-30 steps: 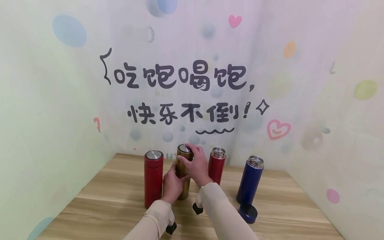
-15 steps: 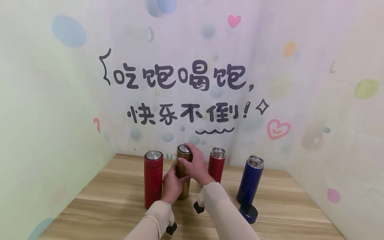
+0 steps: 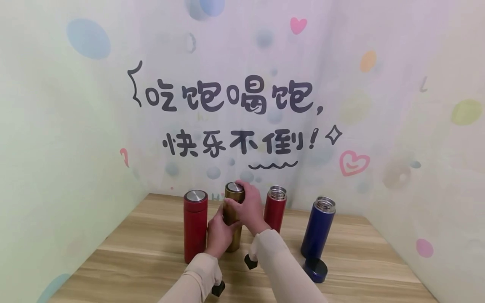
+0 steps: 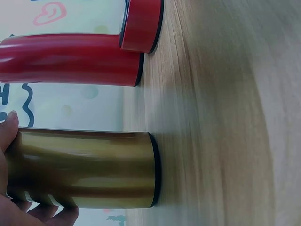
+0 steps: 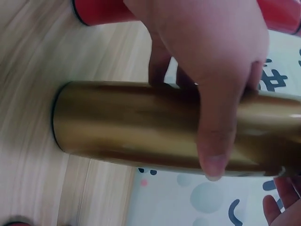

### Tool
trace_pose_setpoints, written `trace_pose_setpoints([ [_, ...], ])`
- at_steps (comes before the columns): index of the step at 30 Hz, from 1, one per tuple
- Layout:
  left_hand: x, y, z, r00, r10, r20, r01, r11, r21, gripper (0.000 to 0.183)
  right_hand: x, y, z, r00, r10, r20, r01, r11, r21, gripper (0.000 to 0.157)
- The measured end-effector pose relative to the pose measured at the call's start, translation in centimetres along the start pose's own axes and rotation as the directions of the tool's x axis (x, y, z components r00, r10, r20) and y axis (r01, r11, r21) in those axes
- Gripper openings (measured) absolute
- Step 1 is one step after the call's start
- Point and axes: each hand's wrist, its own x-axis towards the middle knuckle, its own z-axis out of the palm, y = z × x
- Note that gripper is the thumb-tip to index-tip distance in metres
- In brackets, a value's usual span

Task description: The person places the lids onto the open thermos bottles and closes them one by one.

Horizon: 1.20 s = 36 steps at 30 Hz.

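A gold thermos bottle [image 3: 234,244] stands upright on the table, its silver-topped lid [image 3: 235,187] on. My left hand [image 3: 219,235] grips its body; in the right wrist view that hand's thumb [image 5: 216,141] lies across the gold side. At the top, my right hand [image 3: 251,208] holds the lid, fingers behind and thumb in front; some of its fingers [image 5: 282,202] show at the right wrist view's lower corner. Left of the gold bottle is a lidded red thermos [image 3: 195,235]. To its right stands an open red thermos [image 3: 275,210], with a red lid [image 4: 141,26] near its base.
Farther right, an open blue thermos [image 3: 317,231] stands with its dark blue lid [image 3: 316,270] on the table in front of it. The wood-grain table [image 3: 125,261] meets a printed backdrop [image 3: 242,59] behind the bottles. Pale sleeves [image 3: 278,265] cover both forearms.
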Motion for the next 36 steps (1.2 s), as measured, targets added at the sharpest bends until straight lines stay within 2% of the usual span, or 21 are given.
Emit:
trace_pose_setpoints([
  [3,-0.1,0.0,0.1,1.0,0.014,-0.005,-0.014,1.0,-0.001,0.072,-0.1,0.2,0.2,1.0,-0.01,-0.001,0.01,1.0,-0.011,0.065],
  [6,-0.2,0.0,0.1,0.999,0.03,-0.014,-0.03,1.0,-0.001,0.071,-0.3,0.5,-0.2,0.998,-0.046,0.048,0.042,0.995,0.086,0.067],
  [10,-0.1,0.1,0.2,0.999,0.03,-0.02,-0.03,1.0,0.01,0.072,-0.3,1.0,-1.2,0.988,-0.074,0.139,0.038,0.968,0.247,0.065],
  [14,-0.1,0.2,0.2,1.0,0.02,-0.02,-0.02,1.0,0.014,0.07,-0.1,1.2,-1.8,0.981,-0.068,0.184,0.016,0.963,0.27,0.058],
  [17,0.0,0.2,0.0,1.0,0.01,-0.021,-0.01,1.0,0.019,0.07,0.1,1.2,-1.8,0.979,-0.058,0.194,0.009,0.97,0.244,0.056],
  [22,-0.1,0.2,-0.2,1.0,-0.003,-0.017,0.004,1.0,0.017,0.072,0.4,1.0,-1.6,0.985,-0.062,0.158,0.033,0.983,0.181,0.057],
  [29,-0.1,0.1,-0.3,1.0,0.005,-0.014,-0.005,1.0,0.002,0.072,0.2,0.6,-0.7,0.996,-0.088,0.021,0.088,0.996,0.003,0.059],
  [33,-0.1,0.1,-0.2,1.0,0.003,-0.006,-0.003,1.0,-0.009,0.074,0.0,0.2,-0.1,0.991,-0.108,-0.074,0.098,0.987,-0.129,0.06],
  [36,-0.1,0.1,-0.1,1.0,0.001,-0.007,-0.001,1.0,-0.006,0.075,-0.1,0.1,0.2,0.988,-0.119,-0.099,0.098,0.975,-0.199,0.063],
])
